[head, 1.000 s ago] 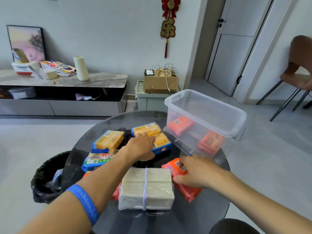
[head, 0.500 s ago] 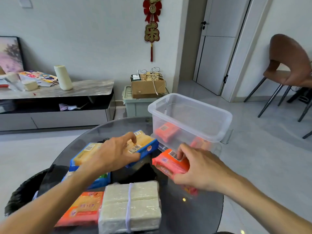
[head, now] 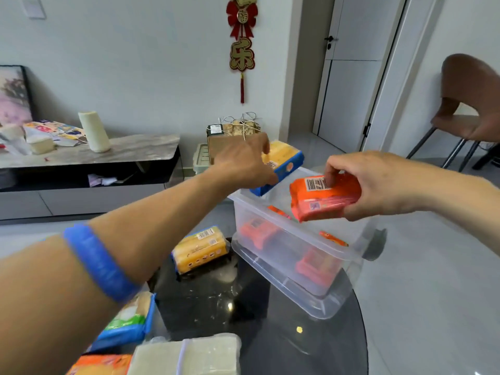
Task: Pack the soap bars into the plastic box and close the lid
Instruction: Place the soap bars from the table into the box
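Observation:
A clear plastic box (head: 276, 212) stands open on its lid (head: 319, 307) on the round dark glass table (head: 297, 347); several orange soap bars lie inside. My left hand (head: 240, 163) holds a yellow and blue soap pack (head: 286, 163) above the box's far left corner. My right hand (head: 378, 182) grips an orange soap pack (head: 322, 198) over the box opening. On the table lie a yellow soap pack (head: 200, 249), a green and blue pack (head: 130, 320), an orange pack (head: 100, 365) and a white strapped bundle (head: 189, 357).
A low marble-topped cabinet (head: 130, 150) stands along the left wall. A cardboard box (head: 224, 142) on a green crate sits behind the table. A brown chair (head: 470, 104) is at the right, by a white door (head: 351, 77).
Both hands have lifted their soap packs off the table and carried them up over the plastic box. The camera view has tilted and come closer to the box.

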Demonstrator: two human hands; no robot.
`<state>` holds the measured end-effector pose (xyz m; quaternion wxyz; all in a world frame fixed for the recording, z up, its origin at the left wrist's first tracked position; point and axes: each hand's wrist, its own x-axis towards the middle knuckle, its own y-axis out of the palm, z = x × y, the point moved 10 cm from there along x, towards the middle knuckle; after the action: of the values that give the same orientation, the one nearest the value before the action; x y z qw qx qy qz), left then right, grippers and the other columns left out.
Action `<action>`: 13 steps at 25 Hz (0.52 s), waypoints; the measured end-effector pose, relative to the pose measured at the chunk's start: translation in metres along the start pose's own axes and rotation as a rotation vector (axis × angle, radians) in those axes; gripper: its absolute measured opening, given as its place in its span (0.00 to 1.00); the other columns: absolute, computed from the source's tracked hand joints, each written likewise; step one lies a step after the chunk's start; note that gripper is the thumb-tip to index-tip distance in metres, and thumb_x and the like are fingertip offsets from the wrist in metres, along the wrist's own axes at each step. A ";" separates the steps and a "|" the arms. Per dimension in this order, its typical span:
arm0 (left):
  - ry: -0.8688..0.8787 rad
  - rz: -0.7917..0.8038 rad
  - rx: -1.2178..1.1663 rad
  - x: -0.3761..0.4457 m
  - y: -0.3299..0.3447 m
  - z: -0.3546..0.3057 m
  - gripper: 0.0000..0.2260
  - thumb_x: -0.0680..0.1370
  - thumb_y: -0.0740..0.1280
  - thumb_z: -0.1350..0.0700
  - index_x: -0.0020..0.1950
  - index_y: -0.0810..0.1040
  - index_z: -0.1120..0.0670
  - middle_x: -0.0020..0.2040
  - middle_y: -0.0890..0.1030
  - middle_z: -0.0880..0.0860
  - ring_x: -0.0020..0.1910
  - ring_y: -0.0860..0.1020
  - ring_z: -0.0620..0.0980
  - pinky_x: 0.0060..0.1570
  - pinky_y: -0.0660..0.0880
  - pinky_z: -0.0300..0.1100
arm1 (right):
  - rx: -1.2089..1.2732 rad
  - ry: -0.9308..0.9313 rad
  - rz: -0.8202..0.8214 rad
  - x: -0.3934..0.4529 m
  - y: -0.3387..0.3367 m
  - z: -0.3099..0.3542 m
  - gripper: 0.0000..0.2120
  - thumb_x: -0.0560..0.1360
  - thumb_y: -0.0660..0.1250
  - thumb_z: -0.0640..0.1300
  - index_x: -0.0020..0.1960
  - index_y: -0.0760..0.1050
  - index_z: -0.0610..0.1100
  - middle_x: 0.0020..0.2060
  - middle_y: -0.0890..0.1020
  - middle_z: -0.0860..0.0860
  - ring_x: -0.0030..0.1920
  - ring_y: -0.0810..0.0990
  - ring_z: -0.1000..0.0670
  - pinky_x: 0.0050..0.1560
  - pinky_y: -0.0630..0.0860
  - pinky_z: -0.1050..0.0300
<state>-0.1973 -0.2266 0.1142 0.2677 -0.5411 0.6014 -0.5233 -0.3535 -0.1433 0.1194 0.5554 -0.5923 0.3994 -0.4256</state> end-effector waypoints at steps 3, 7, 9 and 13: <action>0.071 0.149 0.257 0.019 0.057 -0.017 0.24 0.69 0.72 0.50 0.62 0.70 0.51 0.58 0.79 0.54 0.56 0.77 0.57 0.43 0.68 0.43 | -0.143 -0.085 0.092 0.024 0.026 -0.007 0.22 0.61 0.76 0.52 0.48 0.66 0.59 0.39 0.72 0.61 0.42 0.72 0.52 0.43 0.71 0.52; 0.117 0.334 0.429 0.021 0.115 -0.009 0.15 0.71 0.70 0.47 0.53 0.71 0.49 0.58 0.80 0.53 0.57 0.77 0.55 0.45 0.68 0.44 | -0.135 -0.140 0.311 0.057 0.076 0.003 0.20 0.62 0.77 0.52 0.45 0.68 0.56 0.39 0.74 0.58 0.41 0.74 0.53 0.37 0.72 0.56; 0.111 0.385 0.456 0.022 0.120 -0.001 0.14 0.73 0.70 0.48 0.55 0.73 0.49 0.59 0.80 0.52 0.57 0.77 0.54 0.45 0.68 0.43 | -0.093 -0.098 0.423 0.069 0.112 0.003 0.18 0.59 0.77 0.53 0.41 0.70 0.55 0.39 0.78 0.55 0.40 0.79 0.48 0.38 0.80 0.50; 0.160 0.439 0.570 0.015 0.127 -0.005 0.15 0.76 0.67 0.54 0.62 0.76 0.54 0.63 0.78 0.56 0.62 0.74 0.57 0.51 0.70 0.46 | -0.090 -0.131 0.470 0.081 0.171 0.008 0.12 0.61 0.72 0.50 0.43 0.74 0.55 0.43 0.80 0.55 0.43 0.80 0.46 0.47 0.81 0.45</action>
<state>-0.2526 -0.2556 0.0030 0.4657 -0.2602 0.5524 -0.6405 -0.3200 -0.2281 -0.0464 0.6369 -0.5337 0.5077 -0.2274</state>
